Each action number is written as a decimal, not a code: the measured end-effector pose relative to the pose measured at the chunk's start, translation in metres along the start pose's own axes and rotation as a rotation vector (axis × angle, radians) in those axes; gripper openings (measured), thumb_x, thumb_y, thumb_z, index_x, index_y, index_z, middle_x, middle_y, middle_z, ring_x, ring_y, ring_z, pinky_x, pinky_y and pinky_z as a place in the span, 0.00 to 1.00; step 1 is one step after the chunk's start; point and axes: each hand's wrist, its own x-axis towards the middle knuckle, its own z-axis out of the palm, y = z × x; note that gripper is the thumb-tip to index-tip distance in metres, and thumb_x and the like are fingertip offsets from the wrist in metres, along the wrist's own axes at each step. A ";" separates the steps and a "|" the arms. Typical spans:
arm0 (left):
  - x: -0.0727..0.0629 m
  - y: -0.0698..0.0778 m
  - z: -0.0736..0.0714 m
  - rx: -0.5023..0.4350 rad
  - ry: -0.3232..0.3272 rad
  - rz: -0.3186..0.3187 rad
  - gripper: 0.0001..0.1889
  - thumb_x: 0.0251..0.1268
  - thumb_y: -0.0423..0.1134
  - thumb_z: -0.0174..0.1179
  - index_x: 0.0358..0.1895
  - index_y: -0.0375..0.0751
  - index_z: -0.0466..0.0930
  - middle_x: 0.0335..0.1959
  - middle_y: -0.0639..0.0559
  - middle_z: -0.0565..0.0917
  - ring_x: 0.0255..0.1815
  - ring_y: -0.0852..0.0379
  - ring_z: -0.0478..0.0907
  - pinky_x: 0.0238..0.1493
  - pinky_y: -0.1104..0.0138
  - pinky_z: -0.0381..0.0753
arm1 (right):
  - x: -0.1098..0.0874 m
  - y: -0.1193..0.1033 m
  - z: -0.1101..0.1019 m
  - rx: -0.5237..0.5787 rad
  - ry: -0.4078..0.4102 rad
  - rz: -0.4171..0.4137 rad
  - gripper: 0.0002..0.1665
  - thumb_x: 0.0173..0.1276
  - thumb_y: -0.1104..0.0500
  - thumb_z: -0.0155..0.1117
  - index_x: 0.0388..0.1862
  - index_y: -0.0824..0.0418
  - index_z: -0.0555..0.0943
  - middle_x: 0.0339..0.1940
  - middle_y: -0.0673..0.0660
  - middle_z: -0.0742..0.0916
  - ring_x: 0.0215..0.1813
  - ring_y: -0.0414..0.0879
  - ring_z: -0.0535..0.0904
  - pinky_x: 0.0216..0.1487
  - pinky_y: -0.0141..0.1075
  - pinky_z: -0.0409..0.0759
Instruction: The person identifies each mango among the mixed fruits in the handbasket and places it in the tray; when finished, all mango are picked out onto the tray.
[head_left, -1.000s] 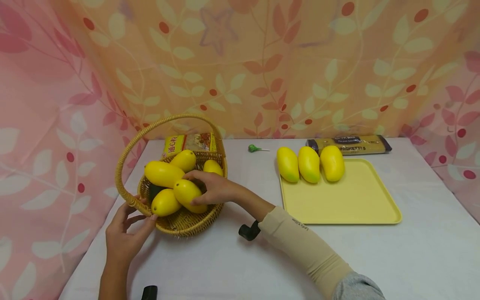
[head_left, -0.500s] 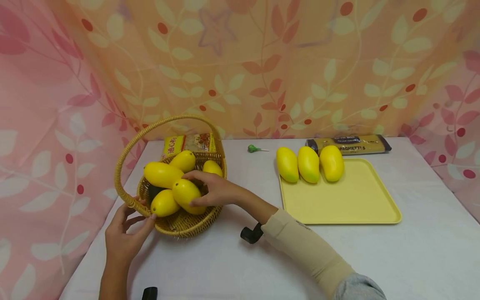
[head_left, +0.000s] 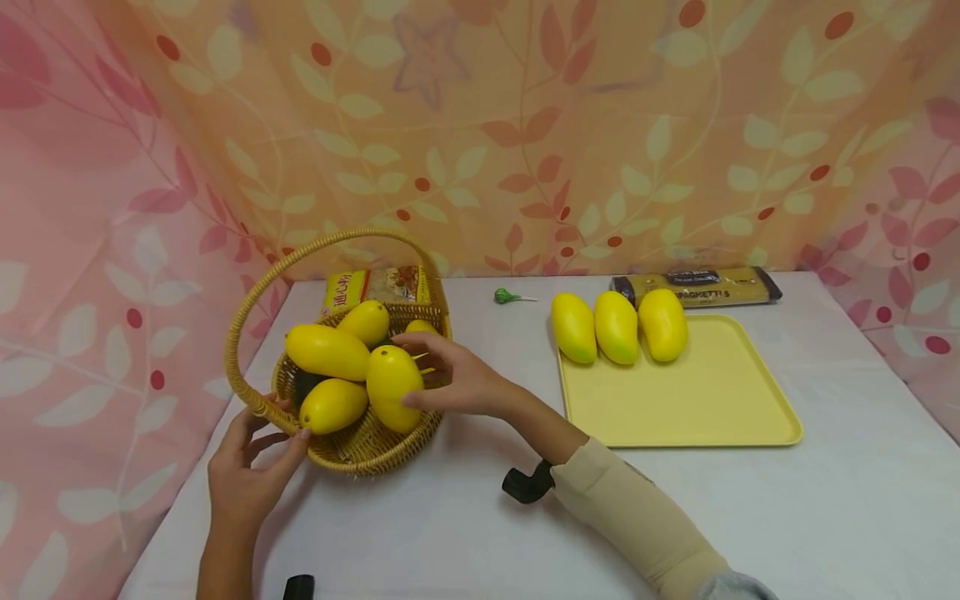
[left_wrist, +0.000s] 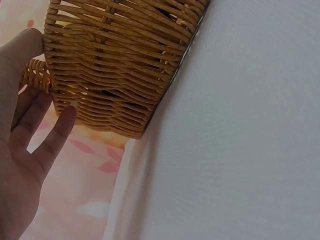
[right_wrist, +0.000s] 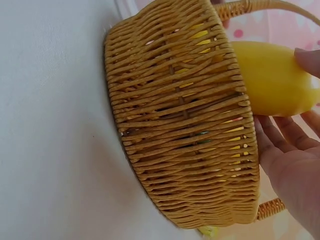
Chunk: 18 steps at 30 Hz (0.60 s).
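A wicker basket [head_left: 360, 462] with a tall arched handle holds several yellow mangoes, among them a long mango [head_left: 326, 352] and a lower mango [head_left: 332, 406]. My left hand [head_left: 251, 475] grips the basket's left rim at the foot of the handle, thumb on top; the left wrist view shows its fingers against the weave. My right hand [head_left: 465, 379] holds a mango [head_left: 393, 387] at the basket's right side, thumb on the near face and fingers behind. In the right wrist view this mango [right_wrist: 272, 77] stands partly above the rim.
Three mangoes [head_left: 617, 327] lie in a row along the back left of a yellow tray [head_left: 675, 408]. Behind it is a spaghetti pack [head_left: 697, 287]. A green lollipop [head_left: 506, 296] lies mid-back, and a food packet [head_left: 378, 287] sits behind the basket.
My right hand has shifted right with the mango, which now stands more upright and farther from the lower mango. The left hand stays on the basket rim.
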 end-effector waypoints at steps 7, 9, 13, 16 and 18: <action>-0.001 -0.002 0.000 -0.010 -0.001 -0.010 0.40 0.38 0.13 0.73 0.64 0.28 0.75 0.49 0.33 0.83 0.51 0.56 0.80 0.48 0.77 0.81 | -0.010 -0.005 -0.007 0.177 0.098 -0.058 0.38 0.65 0.69 0.67 0.74 0.61 0.66 0.67 0.58 0.77 0.62 0.54 0.76 0.63 0.47 0.78; -0.002 -0.003 -0.001 -0.003 -0.005 -0.027 0.39 0.39 0.14 0.73 0.64 0.28 0.75 0.50 0.34 0.83 0.51 0.56 0.80 0.48 0.77 0.81 | -0.012 -0.008 -0.010 0.249 0.123 -0.065 0.37 0.67 0.70 0.63 0.74 0.63 0.64 0.67 0.60 0.76 0.64 0.54 0.75 0.65 0.47 0.76; -0.002 -0.003 -0.001 0.018 -0.017 -0.071 0.39 0.40 0.15 0.73 0.65 0.29 0.74 0.51 0.38 0.83 0.52 0.56 0.80 0.49 0.76 0.81 | -0.018 -0.013 -0.016 0.412 0.196 -0.046 0.35 0.70 0.66 0.54 0.76 0.66 0.60 0.70 0.66 0.73 0.65 0.53 0.73 0.66 0.44 0.75; -0.002 -0.003 -0.002 0.020 -0.018 -0.071 0.40 0.40 0.14 0.73 0.65 0.29 0.74 0.50 0.37 0.83 0.51 0.55 0.80 0.49 0.76 0.81 | -0.024 -0.015 -0.020 0.487 0.268 -0.003 0.34 0.72 0.62 0.49 0.76 0.67 0.59 0.70 0.67 0.72 0.62 0.52 0.73 0.64 0.41 0.75; -0.002 -0.003 -0.002 0.019 -0.019 -0.064 0.40 0.40 0.14 0.73 0.65 0.29 0.74 0.50 0.37 0.83 0.51 0.55 0.80 0.49 0.76 0.81 | -0.028 -0.016 -0.023 0.506 0.305 0.022 0.34 0.73 0.61 0.46 0.76 0.67 0.59 0.70 0.65 0.71 0.61 0.51 0.73 0.63 0.41 0.75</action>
